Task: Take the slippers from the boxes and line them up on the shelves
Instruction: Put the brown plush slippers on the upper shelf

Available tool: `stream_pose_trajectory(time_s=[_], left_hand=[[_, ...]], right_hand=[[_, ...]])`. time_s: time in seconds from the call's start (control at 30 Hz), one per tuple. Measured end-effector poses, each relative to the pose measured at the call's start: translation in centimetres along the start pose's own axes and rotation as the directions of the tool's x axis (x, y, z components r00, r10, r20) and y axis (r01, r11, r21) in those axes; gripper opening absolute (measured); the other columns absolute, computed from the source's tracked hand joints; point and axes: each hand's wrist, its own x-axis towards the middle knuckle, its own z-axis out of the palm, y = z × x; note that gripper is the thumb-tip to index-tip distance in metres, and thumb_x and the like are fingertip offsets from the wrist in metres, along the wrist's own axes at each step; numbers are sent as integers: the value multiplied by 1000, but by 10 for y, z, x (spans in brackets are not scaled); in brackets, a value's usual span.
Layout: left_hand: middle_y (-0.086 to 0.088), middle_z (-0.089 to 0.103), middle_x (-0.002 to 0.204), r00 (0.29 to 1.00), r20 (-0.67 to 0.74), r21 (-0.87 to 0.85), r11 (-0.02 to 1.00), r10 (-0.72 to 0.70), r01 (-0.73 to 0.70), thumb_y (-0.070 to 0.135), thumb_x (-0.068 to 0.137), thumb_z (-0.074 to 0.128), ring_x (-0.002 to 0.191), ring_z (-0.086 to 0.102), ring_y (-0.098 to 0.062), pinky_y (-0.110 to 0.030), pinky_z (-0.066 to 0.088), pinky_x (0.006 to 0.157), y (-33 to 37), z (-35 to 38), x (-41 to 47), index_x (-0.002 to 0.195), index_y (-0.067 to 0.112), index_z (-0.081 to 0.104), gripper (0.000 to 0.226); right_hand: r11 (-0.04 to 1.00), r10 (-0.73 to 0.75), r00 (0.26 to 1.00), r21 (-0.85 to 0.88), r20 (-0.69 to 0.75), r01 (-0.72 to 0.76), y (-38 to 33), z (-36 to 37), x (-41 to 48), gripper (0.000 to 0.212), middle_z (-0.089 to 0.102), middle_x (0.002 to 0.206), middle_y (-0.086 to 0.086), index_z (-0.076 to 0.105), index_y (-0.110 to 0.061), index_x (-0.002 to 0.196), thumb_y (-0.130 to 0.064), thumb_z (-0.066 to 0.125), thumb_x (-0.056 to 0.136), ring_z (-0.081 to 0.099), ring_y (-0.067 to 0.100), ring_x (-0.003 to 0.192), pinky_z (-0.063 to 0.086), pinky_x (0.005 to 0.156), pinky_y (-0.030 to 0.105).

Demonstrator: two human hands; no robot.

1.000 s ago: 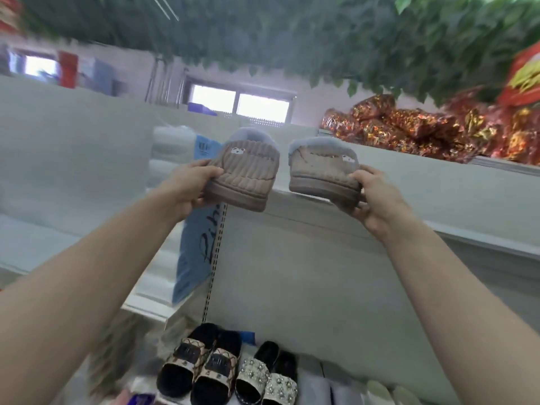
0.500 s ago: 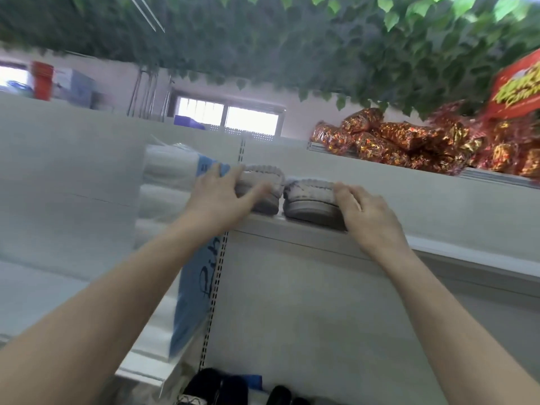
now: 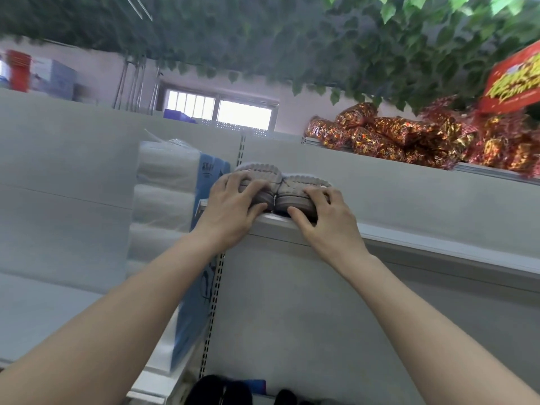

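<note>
Two grey slippers are on the shelf [image 3: 409, 239]: the left slipper [image 3: 260, 169] and the right slipper [image 3: 295, 185]. Two hands are seen, the left hand [image 3: 230, 206] and the right hand [image 3: 324, 217]. With the upper shelf [image 3: 482, 171], the shelves are two. There is one red box [image 3: 514, 80], one window [image 3: 219, 109] and one pack of white rolls [image 3: 166, 182]. The shiny packets [image 3: 394, 135] are too many to count.

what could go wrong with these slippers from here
1. The left slipper and right slipper sit at the front lip of the shelf; released now, they might tip off.
2. The shelf is seen from below, so the left hand and right hand place by feel; the pair may end up crooked.
3. The left slipper is near the shelf's left end; a sideways nudge could push it off.
</note>
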Motion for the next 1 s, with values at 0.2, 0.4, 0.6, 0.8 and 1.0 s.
stream_pose_trajectory(time_s=[0.2,0.4,0.6,0.8,1.0], left_hand=[[-8,40,133,1000,15,10,1000,14,-14,39,92,54,122,36,-34,-50,31,106,-7,6,1,125,35,45,35],[-8,41,134,1000,8,0,1000,24,-24,38,93,54,125,35,-33,-48,31,108,-7,3,-3,127,33,48,35],[-13,40,139,997,-29,105,992,69,-66,33,90,58,135,27,-36,-48,24,114,7,2,-13,132,26,48,43],[-10,44,141,982,-31,102,978,186,-182,22,90,60,140,26,-34,-47,25,115,43,4,-60,135,16,50,47],[-11,53,128,972,30,-1,973,231,-231,18,91,60,126,43,-32,-43,32,110,105,26,-132,127,12,57,37]], right_hand=[[999,-11,1000,-32,-22,11,2,6,2,47,46,126,10,51,-26,127,-53,56,89,51,33,113,42,98,39],[999,-13,999,-44,-41,11,1,7,1,45,45,126,9,51,-25,123,-53,56,89,52,35,108,43,92,40],[989,-67,998,-136,-13,65,2,2,-8,50,41,135,10,42,-24,136,-48,50,93,47,34,115,41,97,42],[869,-226,973,-459,-39,184,25,-21,-60,55,49,132,18,44,-16,140,-47,42,94,47,39,121,38,98,49],[857,-198,980,-482,21,184,81,-46,-171,52,52,131,20,51,-10,136,-43,48,96,48,39,125,37,106,47]])
